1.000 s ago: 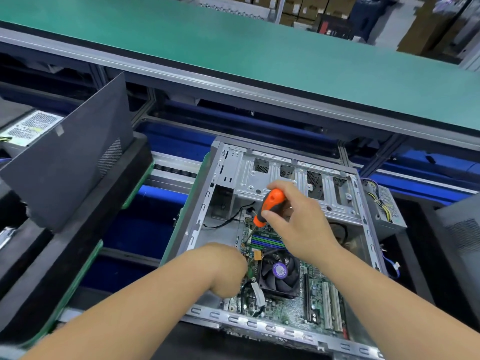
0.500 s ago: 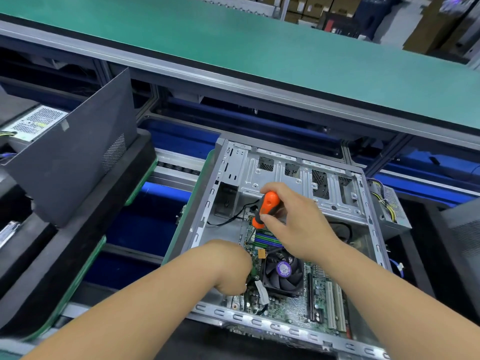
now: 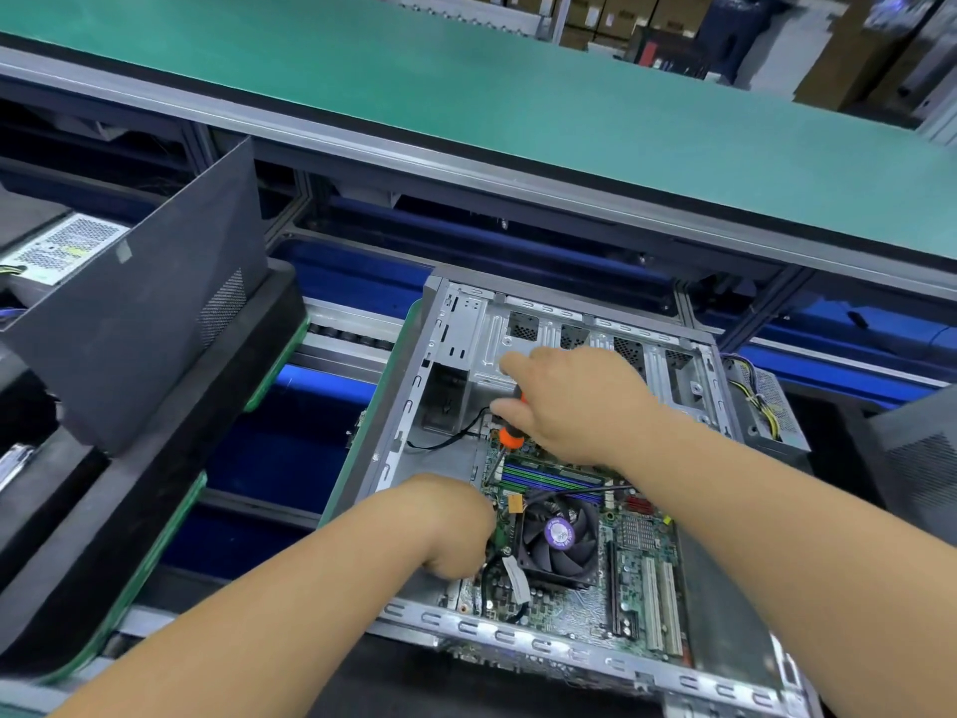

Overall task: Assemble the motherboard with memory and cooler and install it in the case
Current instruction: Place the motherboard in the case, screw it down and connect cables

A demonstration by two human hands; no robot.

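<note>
Right hand (image 3: 575, 404) grasps screwdriver (image 3: 510, 436); left hand (image 3: 449, 526) clenched on motherboard (image 3: 580, 608) edge, probably steadying. Board stiff, fragile: hold edges.

Green-topped bench (image 3: 518, 111) beyond; dark side panel (image 3: 140, 323) leaning left; stacked cartons (image 3: 595, 13) behind.

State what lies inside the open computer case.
Inside the case lies the motherboard with cooler fan and memory sticks. Both hands cover its left edge and far corner.
</note>
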